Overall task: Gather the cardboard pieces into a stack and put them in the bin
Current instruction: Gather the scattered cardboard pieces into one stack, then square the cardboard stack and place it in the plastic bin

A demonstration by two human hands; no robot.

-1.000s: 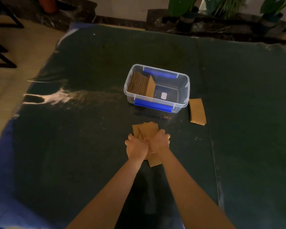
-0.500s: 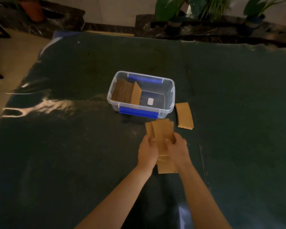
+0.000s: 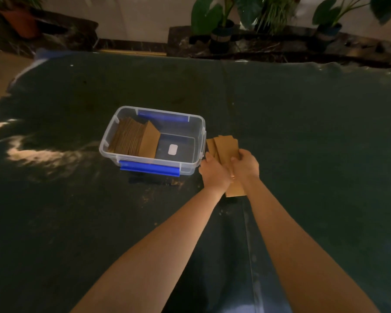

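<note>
In the head view, a little right of the frame's centre, the left hand [image 3: 215,173] and the right hand [image 3: 245,164] close from either side on a loose sheaf of cardboard pieces [image 3: 226,146], whose far ends fan out unevenly above the knuckles while one near end pokes out below the wrists. The sheaf sits just beside the right wall of the clear plastic bin [image 3: 202,141], which stands at mid-frame on the dark-covered desk [image 3: 314,136] with blue latches front and back. A row of cardboard already in the bin [image 3: 133,138] leans on edge in its left half; the right half shows bare floor with a pale label [image 3: 173,149]. To do this step well, I judge the hands should square the fanned edges first, squeezing both long sides evenly so no piece slips, then lift clear of the rim and lower the stack into the free right half, beside the leaning row instead of on top of it.
</note>
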